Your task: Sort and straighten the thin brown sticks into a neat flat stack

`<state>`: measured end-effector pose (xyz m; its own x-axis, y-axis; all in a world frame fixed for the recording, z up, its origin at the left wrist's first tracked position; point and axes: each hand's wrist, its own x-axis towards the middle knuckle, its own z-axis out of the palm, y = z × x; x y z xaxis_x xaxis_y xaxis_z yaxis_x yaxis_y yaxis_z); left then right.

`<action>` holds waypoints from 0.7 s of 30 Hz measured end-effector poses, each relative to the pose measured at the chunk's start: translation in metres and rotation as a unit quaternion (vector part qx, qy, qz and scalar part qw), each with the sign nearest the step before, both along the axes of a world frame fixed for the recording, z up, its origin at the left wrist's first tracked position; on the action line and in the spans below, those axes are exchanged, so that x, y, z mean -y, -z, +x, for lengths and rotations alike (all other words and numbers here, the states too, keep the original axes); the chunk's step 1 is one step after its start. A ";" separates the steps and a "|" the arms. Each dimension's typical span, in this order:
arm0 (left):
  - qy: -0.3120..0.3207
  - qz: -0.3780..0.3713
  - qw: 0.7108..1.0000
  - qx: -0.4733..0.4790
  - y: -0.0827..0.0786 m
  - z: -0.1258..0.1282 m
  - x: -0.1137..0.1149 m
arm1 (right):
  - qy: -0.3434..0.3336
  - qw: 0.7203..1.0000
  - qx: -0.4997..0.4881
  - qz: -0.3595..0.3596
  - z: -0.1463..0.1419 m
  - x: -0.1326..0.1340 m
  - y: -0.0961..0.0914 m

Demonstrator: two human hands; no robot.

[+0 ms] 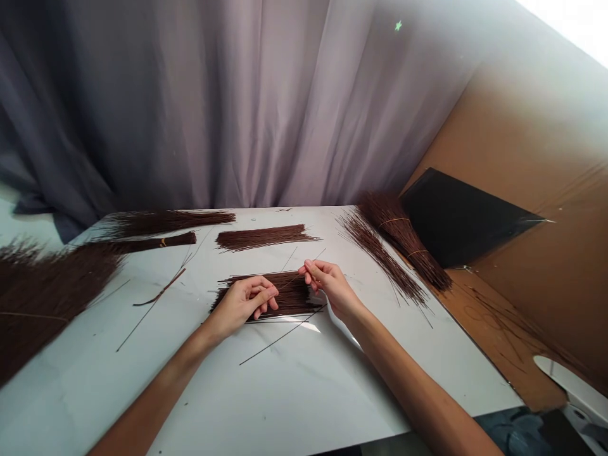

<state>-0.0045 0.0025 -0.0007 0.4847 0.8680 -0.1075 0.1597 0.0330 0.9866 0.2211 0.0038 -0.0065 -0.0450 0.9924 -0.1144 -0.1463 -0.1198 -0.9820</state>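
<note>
From the head view, a flat pile of thin, dark brown sticks (285,294) lies across the smooth white table (294,392) right in front of me, the stiff, wiry stems running side to side. My left hand (244,303) rests on the pile's left half, fingers curled down together and touching the sticks; whether they clamp any I cannot tell. My right hand (330,285) hovers at the pile's right end, thumb and fingertips pinched together on what looks like a single thin stick (297,272) slanting up away from the pile.

A long loose dark stick (280,339) lies slantwise on the table just near of the pile. Further back sits a second flat pile of brown sticks (263,237), well apart from my hands. At the right edge, a fanned, banded bundle of brown sticks (403,244) leans towards a black panel (460,215) against brown cardboard (536,145). On the left, a bushy mass of brown sticks (42,291) spreads out, and a grey pleated curtain (228,101) hangs behind.
</note>
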 end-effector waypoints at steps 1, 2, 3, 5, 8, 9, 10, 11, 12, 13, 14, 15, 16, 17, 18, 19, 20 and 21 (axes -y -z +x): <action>0.000 -0.002 1.000 -0.001 -0.001 -0.001 0.000 | -0.004 1.000 -0.001 -0.001 0.000 0.000 0.001; 0.002 -0.004 1.000 -0.003 -0.002 -0.001 0.000 | -0.010 1.000 -0.003 -0.002 0.001 0.000 0.001; 0.004 -0.005 1.000 -0.005 -0.002 -0.002 0.001 | -0.017 1.000 -0.005 -0.002 0.001 -0.001 0.002; 0.009 -0.005 1.000 -0.005 -0.002 -0.003 0.002 | -0.030 1.000 -0.007 -0.003 0.002 -0.001 0.002; 0.007 0.005 1.000 0.000 0.000 -0.003 0.002 | -0.030 0.999 -0.007 -0.013 0.002 0.001 0.000; 0.005 0.009 1.000 0.001 0.001 -0.003 0.002 | -0.026 0.999 -0.008 -0.020 0.001 0.002 -0.001; 0.003 0.012 1.000 0.003 0.003 -0.002 0.002 | -0.022 0.999 -0.008 -0.026 0.001 0.002 -0.002; 0.001 0.015 1.000 0.005 0.004 -0.002 0.001 | -0.020 0.999 -0.009 -0.032 0.000 0.003 -0.002; -0.001 0.016 1.000 0.008 0.005 -0.002 0.001 | -0.020 0.999 -0.010 -0.038 -0.001 0.004 -0.003; -0.003 0.017 1.000 0.011 0.006 -0.002 0.000 | -0.020 0.999 -0.011 -0.042 -0.001 0.004 -0.003; -0.005 0.019 1.000 0.013 0.007 -0.002 0.000 | -0.020 0.999 -0.011 -0.044 -0.001 0.004 -0.004; -0.007 0.022 1.000 0.016 0.008 -0.002 -0.001 | -0.020 0.999 -0.010 -0.046 -0.001 0.004 -0.003; -0.009 0.024 1.000 0.018 0.009 -0.002 -0.001 | -0.019 0.999 -0.008 -0.045 -0.002 0.003 -0.003; -0.010 0.026 0.999 0.020 0.009 -0.002 -0.002 | -0.017 0.999 -0.006 -0.043 -0.002 0.003 -0.003; -0.010 0.027 0.999 0.022 0.009 -0.002 -0.002 | -0.016 0.999 -0.003 -0.040 -0.002 0.002 -0.002; -0.010 0.028 0.999 0.023 0.009 -0.002 -0.002 | -0.018 0.999 0.005 -0.038 -0.002 0.002 -0.002; -0.010 0.031 0.999 0.021 0.008 -0.002 -0.002 | -0.023 0.999 0.018 -0.038 -0.003 0.003 -0.002; -0.011 0.033 0.999 0.017 0.008 -0.002 -0.001 | -0.027 0.998 0.038 -0.035 -0.004 0.004 -0.002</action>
<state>-0.0065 0.0035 -0.0086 0.4677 0.8833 -0.0325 0.1257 -0.0301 0.9916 0.2167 -0.0004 -0.0048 -0.0872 0.9782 -0.1887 -0.0633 -0.1945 -0.9789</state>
